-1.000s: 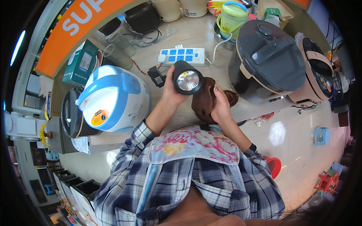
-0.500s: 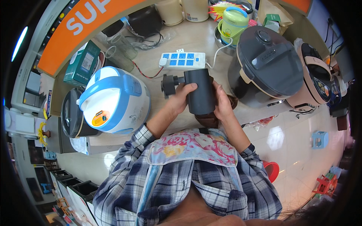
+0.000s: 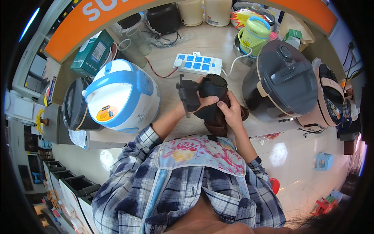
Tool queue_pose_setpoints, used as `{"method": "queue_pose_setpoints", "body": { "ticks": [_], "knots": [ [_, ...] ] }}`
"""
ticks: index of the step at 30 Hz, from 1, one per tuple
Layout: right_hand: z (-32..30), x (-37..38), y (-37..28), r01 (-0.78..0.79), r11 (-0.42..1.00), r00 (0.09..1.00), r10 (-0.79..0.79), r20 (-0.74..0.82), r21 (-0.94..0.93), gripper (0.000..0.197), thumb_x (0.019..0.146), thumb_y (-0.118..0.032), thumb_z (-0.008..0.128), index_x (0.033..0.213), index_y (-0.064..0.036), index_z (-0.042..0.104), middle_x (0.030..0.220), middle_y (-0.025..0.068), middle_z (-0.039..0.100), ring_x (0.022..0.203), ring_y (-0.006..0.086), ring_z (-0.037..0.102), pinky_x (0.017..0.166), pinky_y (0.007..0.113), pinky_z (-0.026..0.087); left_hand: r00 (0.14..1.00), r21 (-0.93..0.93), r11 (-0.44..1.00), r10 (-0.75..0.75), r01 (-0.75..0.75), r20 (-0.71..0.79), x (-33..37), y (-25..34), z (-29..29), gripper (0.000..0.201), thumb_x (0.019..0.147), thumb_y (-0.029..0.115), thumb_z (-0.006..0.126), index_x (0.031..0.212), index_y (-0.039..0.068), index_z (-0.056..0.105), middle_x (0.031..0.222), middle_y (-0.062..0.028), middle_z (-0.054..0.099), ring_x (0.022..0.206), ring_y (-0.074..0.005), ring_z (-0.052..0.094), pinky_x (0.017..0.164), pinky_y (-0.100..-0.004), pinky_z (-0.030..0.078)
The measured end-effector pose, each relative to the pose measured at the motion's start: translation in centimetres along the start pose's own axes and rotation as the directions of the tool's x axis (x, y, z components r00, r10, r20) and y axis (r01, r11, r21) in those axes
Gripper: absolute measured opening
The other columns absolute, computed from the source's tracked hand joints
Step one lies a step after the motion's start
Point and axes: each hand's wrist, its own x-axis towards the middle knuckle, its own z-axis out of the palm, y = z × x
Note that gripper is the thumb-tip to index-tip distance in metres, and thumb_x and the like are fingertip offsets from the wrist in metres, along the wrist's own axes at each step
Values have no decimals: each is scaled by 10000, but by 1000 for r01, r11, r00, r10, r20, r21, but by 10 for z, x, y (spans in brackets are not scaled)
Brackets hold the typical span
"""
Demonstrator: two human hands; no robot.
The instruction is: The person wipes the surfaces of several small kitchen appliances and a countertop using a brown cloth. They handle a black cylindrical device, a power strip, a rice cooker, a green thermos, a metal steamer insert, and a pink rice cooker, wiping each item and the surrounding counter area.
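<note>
A black cylinder with a square black bracket on its side hangs in front of me, over the table's near edge. The end of this black cylinder now faces up and shows a textured rim. My left hand is closed around it, thumb across its near side. From the other side my right hand grips it, its thumb close to the left thumb. Just below and behind the right hand lies a dark brown, soft-looking thing, partly hidden; I cannot tell what it is.
A white and blue rice cooker stands at left, a large dark cooker at right. Beyond my hands lies a power strip with cords. A green lidded pot, glass jars and a green box stand farther back.
My hands have tipped the black cylinder so its end faces up, and its bracket has turned toward me. My right thumb has come onto its near side. The view has shifted slightly.
</note>
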Motion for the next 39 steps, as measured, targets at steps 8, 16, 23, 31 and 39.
{"method": "queue_pose_setpoints", "body": {
  "ticks": [8, 16, 23, 31, 39],
  "knots": [
    [3, -1, 31, -90, 986, 995, 95, -30, 143, 251, 1007, -161, 662, 1200, -2, 644, 1116, 15, 682, 1016, 88, 597, 927, 252, 470, 997, 662, 746, 82, -67, 8, 12, -13, -6, 777, 794, 529, 804, 1255, -58, 589, 1135, -243, 654, 1050, -392, 647, 905, -436, 520],
    [-5, -2, 48, -168, 981, 977, 179, -116, 96, 307, 1031, -189, 620, 1260, 15, 621, 1150, 25, 657, 1058, 104, 564, 961, 258, 440, 980, 614, 774, -200, 154, 6, 21, -5, -7, 859, 773, 513, 723, 1445, 52, 451, 1178, -271, 667, 1047, -439, 667, 888, -465, 529],
    [-12, 0, 65, -173, 985, 980, 173, -99, 4, 309, 1061, -217, 548, 1250, 15, 624, 1154, 23, 651, 1064, 108, 560, 967, 256, 429, 971, 402, 893, -235, 200, 40, 17, -10, -21, 1003, 763, 505, 739, 1533, 11, 328, 1302, -308, 596, 1148, -423, 635, 1007, -413, 483],
    [-13, 1, 54, -215, 976, 976, 216, -12, 37, 251, 1041, -213, 582, 1151, 3, 649, 1104, 11, 667, 1036, 90, 558, 940, 261, 445, 835, -104, 835, -518, 541, 185, 20, -14, -32, 754, 834, 469, 734, 1426, 77, 478, 1289, -140, 586, 1245, -276, 561, 1008, -492, 498],
    [-5, 4, 25, -91, 949, 996, 82, -41, -303, 256, 936, -124, 730, 1122, 15, 622, 963, 43, 703, 889, 94, 612, 810, 283, 507, 757, -690, 436, -601, 578, 255, 15, -48, -38, 468, 1001, 474, 583, 1230, 76, 671, 1169, -84, 733, 1031, -202, 723, 926, -374, 592]
  ]
}}
